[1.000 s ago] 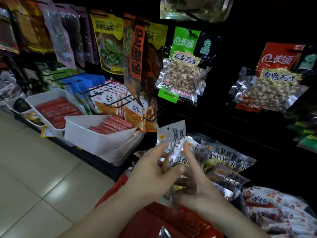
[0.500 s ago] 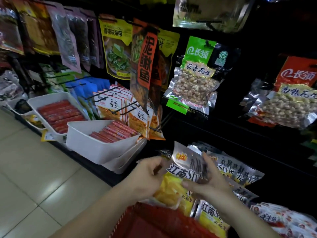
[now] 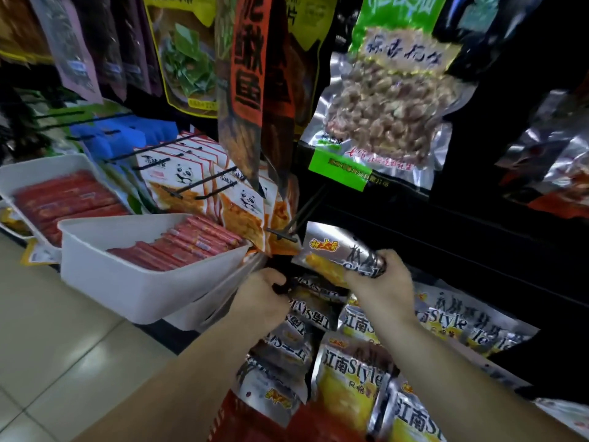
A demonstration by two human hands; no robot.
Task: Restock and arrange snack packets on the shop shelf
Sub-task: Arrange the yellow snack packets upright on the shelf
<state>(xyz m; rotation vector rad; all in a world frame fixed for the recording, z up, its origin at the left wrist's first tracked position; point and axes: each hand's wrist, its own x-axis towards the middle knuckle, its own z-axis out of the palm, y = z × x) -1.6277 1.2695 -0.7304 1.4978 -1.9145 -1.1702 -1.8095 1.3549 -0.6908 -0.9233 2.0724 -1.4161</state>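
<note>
Dark shop shelf (image 3: 478,250), tiered, seen from the head view, with pale tiled floor (image 3: 63,362) at lower left. Upper pegs: one large clear bag of peanuts (image 3: 382,116) with a green header and green label; one yellow-topped packet of green vegetable (image 3: 185,65); one long orange-and-black packet (image 3: 248,68) hanging between them, turned edge-on. Left tier: front white bin (image 3: 127,291) holding red sausage sticks (image 3: 185,247); rear white bin (image 3: 32,170) behind it, also with red sticks. Middle pegs: a file of white-and-orange panda packets (image 3: 181,180) just beside the front bin. Lower tier, right of the bins: silver-and-yellow "Style" snack packets (image 3: 350,374), overlapping and tilted, some upright and some reversed. Bottom edge: part of a red basket (image 3: 255,422), below the packets. Left hand (image 3: 261,301): fingers curled over the top edge of a dark upside-down packet (image 3: 306,311) at the near end of that group, close against the front bin's lower corner. Right hand (image 3: 382,285): fingers clamped round the lower part of one silver packet (image 3: 338,247), held tilted above the group and just below the tip of a black peg (image 3: 283,237); its yellow window shows beside the thumb. The two hands are near each other but not touching.
</note>
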